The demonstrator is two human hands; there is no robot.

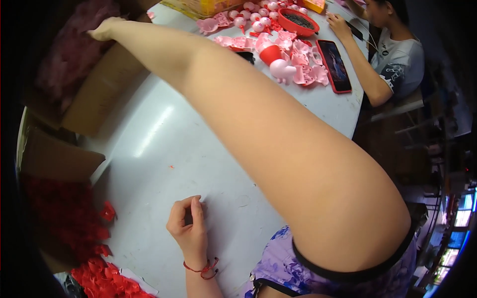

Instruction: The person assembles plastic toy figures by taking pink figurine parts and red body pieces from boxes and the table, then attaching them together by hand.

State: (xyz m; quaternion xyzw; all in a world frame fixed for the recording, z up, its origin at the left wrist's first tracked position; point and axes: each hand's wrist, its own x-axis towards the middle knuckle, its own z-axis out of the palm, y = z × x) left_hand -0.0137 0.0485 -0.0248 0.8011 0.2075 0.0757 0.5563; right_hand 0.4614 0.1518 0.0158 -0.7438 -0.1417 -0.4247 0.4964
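Note:
My right arm stretches diagonally across the table to the far left. At its end my right hand point(105, 29) is beside a heap of pink pieces point(77, 54) in a cardboard box point(102, 84). Its fingers look drawn together, and what they hold, if anything, I cannot make out. My left hand point(188, 218), with a red cord bracelet point(202, 269) at the wrist, rests low over the near part of the table point(208, 154). The fingers are curled and the thumb meets the forefinger; anything between the tips is too small to tell.
Several pink shell parts point(300, 59), a red-and-pink figure point(275, 62), a red bowl of dark bits point(298, 22), pink balls point(261, 15) and a phone point(335, 67) lie beyond my arm. Red pieces point(107, 280) pile at lower left. A co-worker point(397, 54) sits at far right.

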